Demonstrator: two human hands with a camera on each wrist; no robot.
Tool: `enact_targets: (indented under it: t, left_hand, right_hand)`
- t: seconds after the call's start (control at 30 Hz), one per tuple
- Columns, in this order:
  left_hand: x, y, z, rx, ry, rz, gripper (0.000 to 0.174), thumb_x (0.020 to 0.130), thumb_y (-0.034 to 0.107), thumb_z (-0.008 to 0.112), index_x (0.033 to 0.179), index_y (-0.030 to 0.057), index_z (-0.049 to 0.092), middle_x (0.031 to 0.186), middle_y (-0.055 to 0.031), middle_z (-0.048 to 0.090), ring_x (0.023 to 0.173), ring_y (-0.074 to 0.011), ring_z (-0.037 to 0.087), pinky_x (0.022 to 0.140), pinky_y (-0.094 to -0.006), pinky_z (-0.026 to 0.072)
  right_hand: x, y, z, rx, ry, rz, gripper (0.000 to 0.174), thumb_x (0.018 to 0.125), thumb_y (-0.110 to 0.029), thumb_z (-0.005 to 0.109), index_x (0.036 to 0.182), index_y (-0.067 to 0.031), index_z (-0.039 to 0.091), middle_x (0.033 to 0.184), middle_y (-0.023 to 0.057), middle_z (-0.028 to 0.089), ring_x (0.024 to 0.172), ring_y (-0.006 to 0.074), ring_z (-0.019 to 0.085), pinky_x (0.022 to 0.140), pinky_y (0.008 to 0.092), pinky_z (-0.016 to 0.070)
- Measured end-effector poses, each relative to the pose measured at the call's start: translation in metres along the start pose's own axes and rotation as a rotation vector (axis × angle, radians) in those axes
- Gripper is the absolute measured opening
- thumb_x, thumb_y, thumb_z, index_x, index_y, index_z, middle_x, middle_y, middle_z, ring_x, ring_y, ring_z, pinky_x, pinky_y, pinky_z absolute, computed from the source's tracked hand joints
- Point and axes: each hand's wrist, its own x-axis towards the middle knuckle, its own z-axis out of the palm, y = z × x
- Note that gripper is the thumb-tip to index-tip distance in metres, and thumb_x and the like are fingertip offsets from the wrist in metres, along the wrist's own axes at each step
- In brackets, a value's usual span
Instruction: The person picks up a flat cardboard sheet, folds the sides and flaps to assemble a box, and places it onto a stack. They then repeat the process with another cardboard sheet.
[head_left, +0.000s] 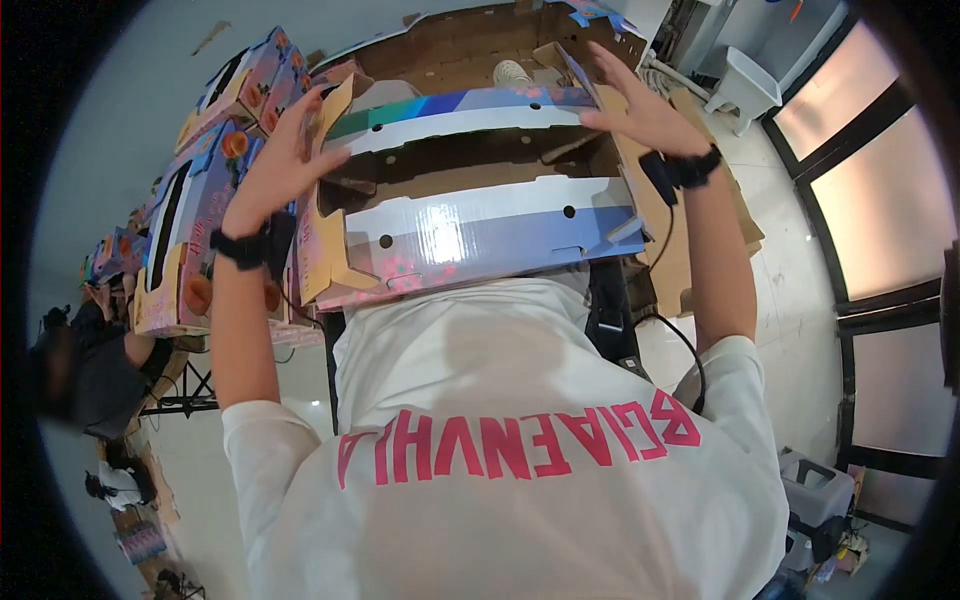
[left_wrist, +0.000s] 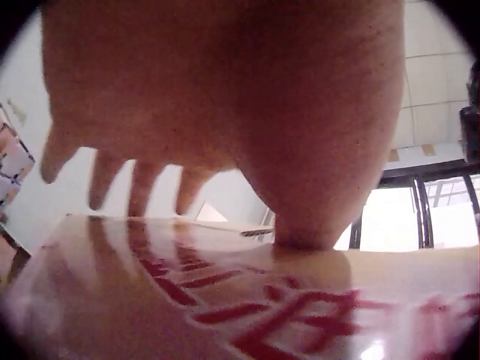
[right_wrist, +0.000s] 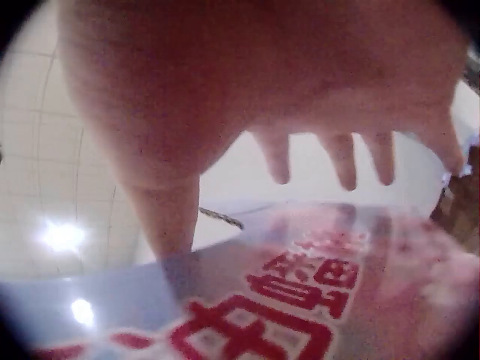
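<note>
A printed cardboard carton lies across the person's lap in the head view, with its top flaps spread and its brown inside showing. At its left end is the left hand, fingers straight along the side wall and thumb pointing inward over the edge. Opposite it, the right hand lies along the right end with fingers extended. In the left wrist view, the left fingers reach down to a glossy panel with red lettering. The right thumb meets the edge of a similar lettered panel.
Printed cartons with dark handle slots stand stacked at the left. A large brown carton lies beyond the lap, and a white stool stands at the upper right. Another person is at the far left.
</note>
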Motion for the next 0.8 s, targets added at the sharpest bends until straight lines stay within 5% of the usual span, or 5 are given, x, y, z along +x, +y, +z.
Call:
enact_targets:
  t: [0.2,0.23,0.43,0.7,0.8]
  left_hand:
    - [-0.074,-0.013,-0.011,-0.608,0.158,-0.468,0.049,0.093,0.029,0.068,0.133,0.0019,0.057,0.143,-0.0166,0.053,0.131,-0.0256,0.051,0.109,-0.0343,0.0396]
    - [-0.087,-0.023,-0.015,-0.832,0.245,-0.569,0.039,0.094,0.03,0.066,0.123,0.0035,0.063,0.13,-0.0137,0.063,0.118,-0.0222,0.061,0.099,-0.0321,0.0477]
    - [-0.122,-0.022,-0.04,-0.937,0.341,-0.937,0.03,0.092,0.034,0.068,0.108,0.0076,0.069,0.09,-0.0038,0.071,0.074,-0.0142,0.066,0.066,-0.0262,0.0524]
    - [-0.174,-0.089,-0.038,-0.744,0.48,-0.698,0.03,0.091,0.033,0.07,0.107,0.0073,0.067,0.102,-0.0048,0.068,0.088,-0.0185,0.064,0.078,-0.0314,0.0502]
    - [-0.157,-0.071,-0.039,-1.037,0.45,-1.006,0.034,0.09,0.03,0.073,0.112,0.0045,0.067,0.101,-0.0063,0.07,0.091,-0.0195,0.067,0.083,-0.0314,0.0532]
  right_hand:
    - [-0.075,-0.048,-0.027,0.075,-0.12,0.496,0.079,0.096,-0.035,0.07,0.158,-0.0051,0.034,0.132,0.0129,0.065,0.095,0.0128,0.063,0.088,0.0279,0.0499]
    - [-0.08,-0.03,-0.034,0.04,-0.045,0.321,0.067,0.097,-0.036,0.068,0.15,-0.0021,0.047,0.102,0.0045,0.072,0.08,0.0063,0.061,0.071,0.0196,0.0465]
    - [-0.093,0.019,-0.101,0.208,-0.545,0.685,0.029,0.1,-0.036,0.066,0.088,-0.0104,0.063,0.069,-0.0091,0.054,0.061,0.0008,0.052,0.054,0.0195,0.0391]
    - [-0.092,0.05,-0.11,0.147,-0.618,0.705,0.033,0.097,-0.038,0.07,0.083,-0.0101,0.061,0.068,-0.0051,0.055,0.06,0.0042,0.058,0.052,0.0218,0.0479]
    - [-0.089,0.051,-0.112,-0.03,-0.668,0.783,0.036,0.095,-0.04,0.072,0.083,-0.0066,0.062,0.07,-0.0011,0.06,0.064,0.0086,0.063,0.055,0.0258,0.053]
